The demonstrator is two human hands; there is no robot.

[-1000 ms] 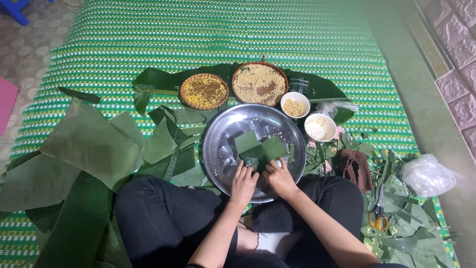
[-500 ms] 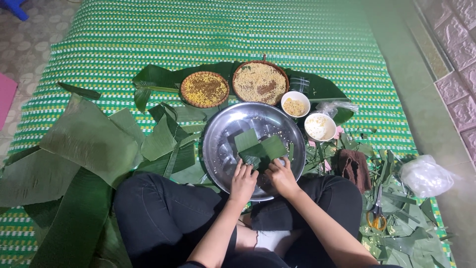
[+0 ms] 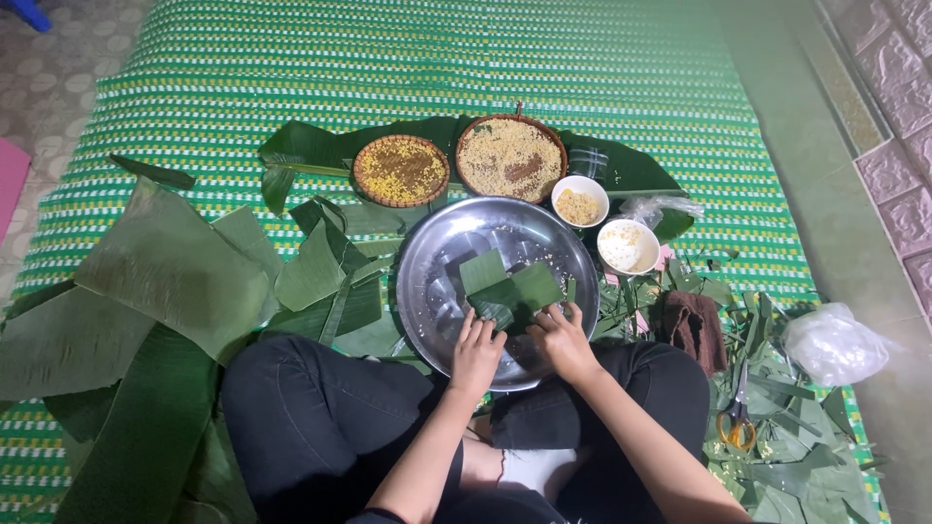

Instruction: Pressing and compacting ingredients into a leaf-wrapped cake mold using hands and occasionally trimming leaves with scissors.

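Head view: green woven mat (image 3: 466,68) beside tiled floor (image 3: 58,78).

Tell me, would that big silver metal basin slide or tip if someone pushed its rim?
The basin would probably slide rather than tip: it looks wide, shallow and low. It seems thin and fairly light, holding only a leaf parcel. Both hands pressing on the parcel may steady it, and its front edge seems propped on the person's lap.

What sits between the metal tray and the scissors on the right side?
In the head view, a dark brown cloth lies on leaf scraps between the metal tray and the scissors.
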